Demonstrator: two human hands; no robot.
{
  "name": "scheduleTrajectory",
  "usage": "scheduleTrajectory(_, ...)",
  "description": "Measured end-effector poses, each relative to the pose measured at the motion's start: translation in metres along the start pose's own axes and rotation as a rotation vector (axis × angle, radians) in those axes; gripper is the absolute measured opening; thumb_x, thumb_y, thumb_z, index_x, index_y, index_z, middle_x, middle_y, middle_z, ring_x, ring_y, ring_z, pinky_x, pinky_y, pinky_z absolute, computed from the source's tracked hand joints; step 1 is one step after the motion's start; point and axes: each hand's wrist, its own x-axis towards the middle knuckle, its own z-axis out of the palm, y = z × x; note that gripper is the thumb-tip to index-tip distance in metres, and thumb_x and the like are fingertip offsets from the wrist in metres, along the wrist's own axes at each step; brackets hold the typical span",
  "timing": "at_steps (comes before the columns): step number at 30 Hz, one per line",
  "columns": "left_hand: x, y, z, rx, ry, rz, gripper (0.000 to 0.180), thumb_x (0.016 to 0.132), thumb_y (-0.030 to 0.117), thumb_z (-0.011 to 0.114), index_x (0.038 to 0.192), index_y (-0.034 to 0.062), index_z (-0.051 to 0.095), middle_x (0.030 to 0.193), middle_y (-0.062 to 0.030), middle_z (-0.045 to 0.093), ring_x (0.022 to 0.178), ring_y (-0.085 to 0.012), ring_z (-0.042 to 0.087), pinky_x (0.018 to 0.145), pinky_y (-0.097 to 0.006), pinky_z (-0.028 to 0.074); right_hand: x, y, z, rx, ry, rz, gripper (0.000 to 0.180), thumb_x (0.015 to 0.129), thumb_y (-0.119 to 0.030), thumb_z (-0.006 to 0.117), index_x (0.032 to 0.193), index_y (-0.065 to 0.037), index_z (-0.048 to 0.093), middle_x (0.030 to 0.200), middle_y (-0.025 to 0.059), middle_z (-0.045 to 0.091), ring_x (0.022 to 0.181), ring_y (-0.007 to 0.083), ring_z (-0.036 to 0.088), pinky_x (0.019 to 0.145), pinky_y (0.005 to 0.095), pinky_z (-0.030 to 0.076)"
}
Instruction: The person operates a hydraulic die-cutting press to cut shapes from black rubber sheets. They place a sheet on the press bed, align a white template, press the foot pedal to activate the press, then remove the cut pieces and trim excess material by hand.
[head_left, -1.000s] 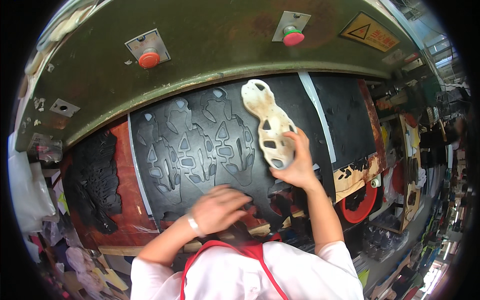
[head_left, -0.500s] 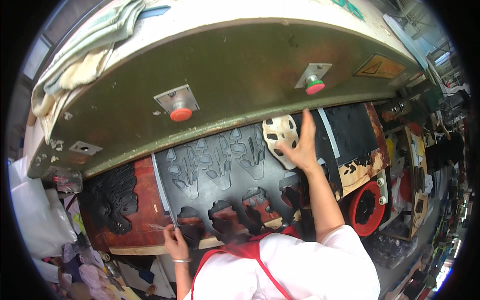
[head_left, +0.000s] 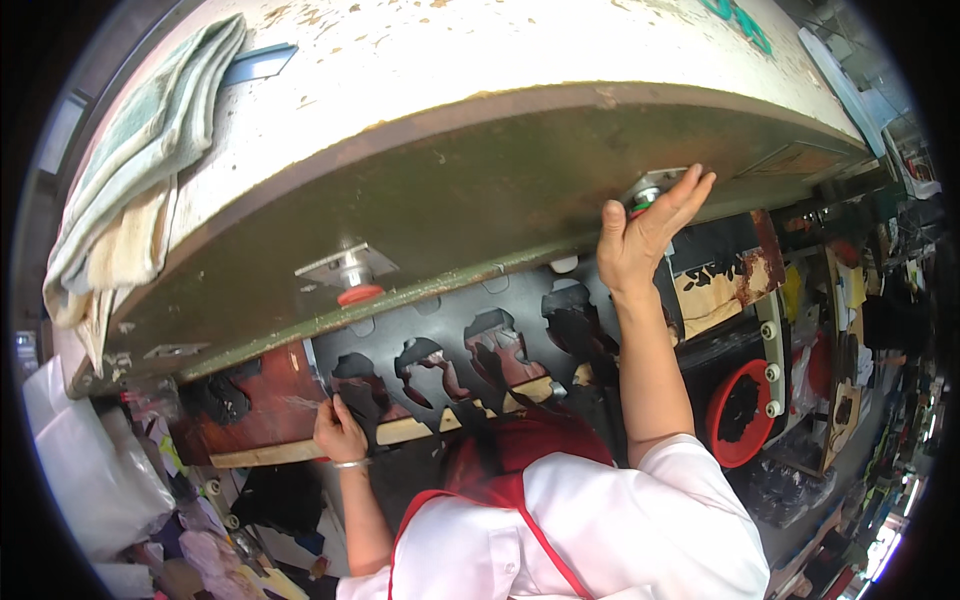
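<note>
Right hand (head_left: 640, 235), fingers extended, presses the green button (head_left: 641, 203) on the press head (head_left: 480, 190); below it, left hand (head_left: 340, 432) pinches the black sheet (head_left: 450, 350) edge.

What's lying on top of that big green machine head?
A folded towel drapes over the top's left end, with a blue flat piece beside it. Whatever is beneath the towel is hidden.

Head-worn fisheye, close over press (head_left: 420, 200)

Teal lettering (head_left: 738, 18) painted on white press top, upper right.
</note>
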Motion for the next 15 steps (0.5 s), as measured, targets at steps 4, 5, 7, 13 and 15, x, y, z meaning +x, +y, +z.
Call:
scheduleTrajectory(4,-0.005,-0.003,-0.003,-0.031,-0.015,-0.036,0.021,0.090,0.018,0.062,0.077,0.0020,0.060,0.057,-0.0120,0.052,0.048,-0.0254,0.048,0.049,-0.037,0.039,-0.023,0.041,-0.030,-0.093,-0.110,0.006,0.097,0.078,-0.035,0.072,0.146,0.001,0.013,0.147,0.0325,0.017,0.134,0.0489,0.021,0.110,0.0527,0.022)
scheduleTrajectory(5,-0.005,-0.003,-0.003,-0.015,-0.021,-0.039,0.019,0.089,0.018,0.062,0.077,0.0022,0.060,0.056,-0.0116,0.052,0.047,-0.0250,0.048,0.049,-0.037,0.039,-0.038,0.054,-0.040,-0.178,-0.092,0.105,0.095,0.076,-0.032,0.075,0.146,0.000,0.019,0.144,0.0312,0.025,0.131,0.0458,0.027,0.108,0.0496,0.025)
scheduleTrajectory(7,-0.006,-0.005,0.000,-0.006,-0.036,-0.048,0.017,0.086,0.016,0.063,0.077,0.0026,0.061,0.055,-0.0109,0.051,0.047,-0.0240,0.048,0.048,-0.037,0.039,-0.072,0.083,-0.060,-0.194,-0.239,0.455,0.073,0.078,-0.029,0.076,0.133,0.006,0.044,0.114,0.0239,0.061,0.106,0.0331,0.060,0.092,0.0400,0.046)
scheduleTrajectory(13,-0.018,-0.012,0.005,-0.057,-0.047,-0.047,0.017,0.090,0.015,0.059,0.078,0.0017,0.059,0.056,-0.0091,0.050,0.049,-0.0193,0.046,0.050,-0.034,0.039,-0.119,0.133,-0.064,-0.103,-0.363,0.653,0.044,0.086,-0.038,0.064,0.093,0.005,0.066,0.079,0.0249,0.065,0.080,0.0402,0.064,0.070,0.0418,0.050)
scheduleTrajectory(15,-0.028,-0.016,0.001,-0.138,-0.026,-0.018,0.018,0.092,0.013,0.056,0.079,0.0008,0.058,0.055,-0.0083,0.048,0.049,-0.0166,0.043,0.050,-0.034,0.039,-0.121,0.128,-0.074,-0.087,-0.327,0.611,0.041,0.088,-0.035,0.062,0.080,0.006,0.060,0.072,0.0260,0.061,0.071,0.0433,0.060,0.065,0.0443,0.046)
